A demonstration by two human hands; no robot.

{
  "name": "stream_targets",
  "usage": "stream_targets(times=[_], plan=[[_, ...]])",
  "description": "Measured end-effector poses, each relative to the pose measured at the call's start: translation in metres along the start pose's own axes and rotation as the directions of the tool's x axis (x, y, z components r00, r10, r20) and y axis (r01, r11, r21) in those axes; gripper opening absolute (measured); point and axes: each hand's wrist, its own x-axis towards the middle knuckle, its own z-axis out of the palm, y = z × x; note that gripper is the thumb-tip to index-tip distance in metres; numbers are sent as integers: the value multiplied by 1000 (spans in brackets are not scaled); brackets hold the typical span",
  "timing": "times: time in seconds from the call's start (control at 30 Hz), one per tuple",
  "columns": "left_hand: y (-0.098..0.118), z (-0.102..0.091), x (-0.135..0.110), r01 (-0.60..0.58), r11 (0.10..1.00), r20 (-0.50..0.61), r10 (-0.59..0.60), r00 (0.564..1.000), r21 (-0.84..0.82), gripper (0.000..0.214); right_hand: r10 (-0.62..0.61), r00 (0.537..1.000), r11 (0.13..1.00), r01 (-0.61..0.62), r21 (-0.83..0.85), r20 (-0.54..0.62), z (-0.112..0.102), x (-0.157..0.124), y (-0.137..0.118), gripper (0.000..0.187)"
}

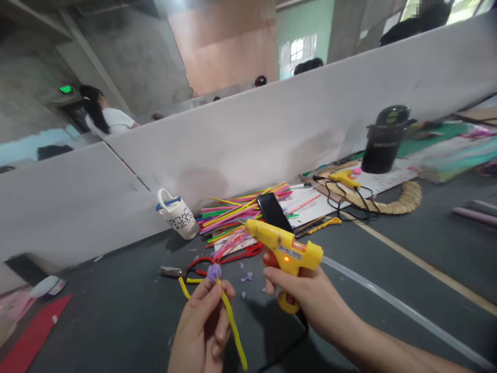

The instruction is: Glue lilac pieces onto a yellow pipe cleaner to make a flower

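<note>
My left hand [205,318] pinches a yellow pipe cleaner [234,326] near a small purple fuzzy bloom [214,272], its tail hanging down to the right. In my right hand [295,290] is a yellow hot glue gun [277,239], gripped by its handle with an orange light glowing on its side. Its nozzle points up and left, apart from the purple bloom. Red-handled scissors [173,271] lie just behind my left hand. Small purple scraps [248,277] are scattered on the dark table [132,326] between both hands.
A pile of colored pipe cleaners [229,217], a black phone [275,213] and a white cup [181,220] stand at the back. Beyond them are a second glue gun [345,178] with cord and a black bin [384,145]. A white partition [248,134] runs behind; people sit past it.
</note>
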Motion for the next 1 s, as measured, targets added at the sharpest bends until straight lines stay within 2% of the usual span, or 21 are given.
stream_targets(times=[0.1,0.2,0.33,0.47,0.57,0.67,0.8,1.0], plan=[[11,2,4,-71,996,21,72,997,-52,20,-15,997,999,12,41,78,-13,4,-7,20],[14,8,5,-89,994,54,93,994,-70,18,-79,982,994,90,-59,171,-24,1,-16,22],[12,8,2,-47,996,58,52,997,-73,19,-138,941,949,215,-231,309,-28,-11,-23,20],[11,1,-1,-14,999,-22,13,1000,-40,25,-224,920,874,335,-351,321,-20,-20,-25,15],[13,0,-3,-12,999,-40,10,999,-41,25,-252,916,838,368,-404,312,-13,-22,-27,11],[15,2,-5,8,999,-17,-8,1000,-51,24,-281,921,823,375,-426,269,-11,-24,-30,12],[16,3,-8,44,998,25,-42,999,-52,23,-313,903,811,415,-413,293,-11,-25,-33,10],[14,-1,-9,84,994,64,-80,995,-64,20,-322,914,825,399,-401,247,-13,-27,-30,8]])
